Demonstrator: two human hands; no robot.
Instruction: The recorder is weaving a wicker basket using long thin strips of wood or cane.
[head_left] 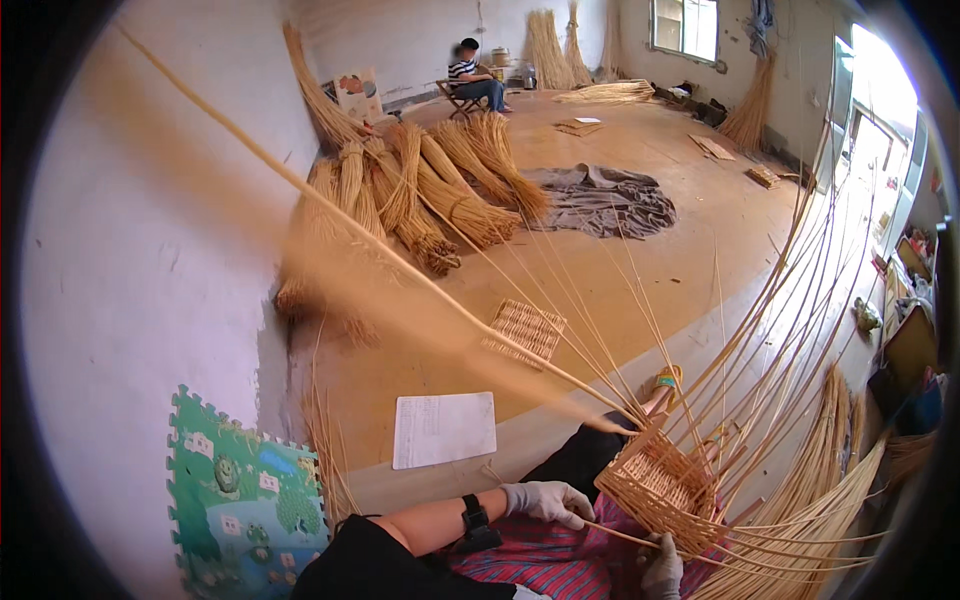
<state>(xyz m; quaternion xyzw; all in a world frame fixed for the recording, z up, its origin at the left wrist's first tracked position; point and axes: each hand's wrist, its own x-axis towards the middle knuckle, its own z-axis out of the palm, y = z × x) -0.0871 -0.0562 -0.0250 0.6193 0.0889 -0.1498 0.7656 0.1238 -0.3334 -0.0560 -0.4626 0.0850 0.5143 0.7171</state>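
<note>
A partly woven wicker basket (655,475) with long loose canes fanning out from it sits at my lap, over a red and blue striped cloth (540,565). My left hand (555,505), in a pale glove, is closed on a thin cane (615,532) at the basket's lower left. My right hand (662,570), also gloved, grips that cane farther right, just below the basket; some of its fingers are hidden. A long cane crosses the upper left of the view, with a blurred one beneath it.
Cane bundles (420,190) lie along the left wall beside a dark cloth (600,200). A woven panel (522,330), a paper sheet (443,430) and a foam mat (245,500) are nearer. More canes (820,500) lie at right. A seated person (470,80) is at the back.
</note>
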